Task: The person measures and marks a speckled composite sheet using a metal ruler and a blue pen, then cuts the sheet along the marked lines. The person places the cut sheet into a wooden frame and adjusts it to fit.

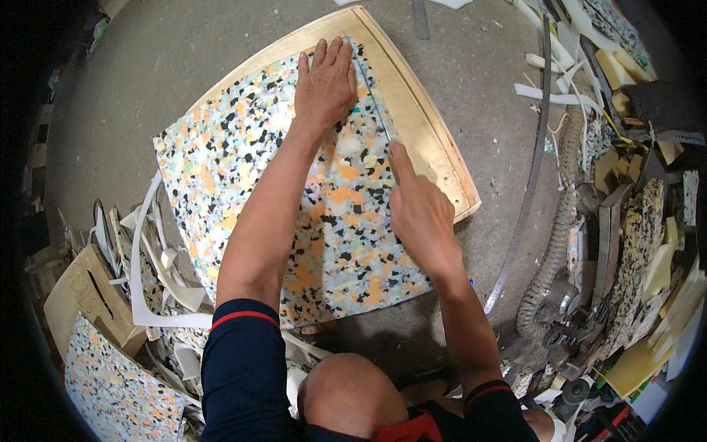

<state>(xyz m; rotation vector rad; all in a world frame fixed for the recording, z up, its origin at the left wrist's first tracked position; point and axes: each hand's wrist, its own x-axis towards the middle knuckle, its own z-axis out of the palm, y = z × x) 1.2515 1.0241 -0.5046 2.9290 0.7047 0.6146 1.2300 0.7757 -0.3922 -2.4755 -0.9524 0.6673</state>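
A speckled multicolour foam sheet [243, 169] lies over a wooden board [434, 147] with raised edges. My left hand [326, 81] rests flat on the sheet near its far edge, fingers stretched out. Close to the sheet's right edge, my right hand [423, 214] is closed around a knife [387, 134], its index finger extended forward along it. The thin blade points away from me; most of the handle is hidden in my palm. A bluish line runs from the blade toward the sheet's far right corner; where the blade ends along it is unclear.
To the right lie a long metal strip [541, 110], a ribbed hose [549, 258] and piled foam offcuts [637, 258]. At the lower left are a cardboard box [85, 291], white foam strips [140, 272] and another speckled foam piece [110, 383].
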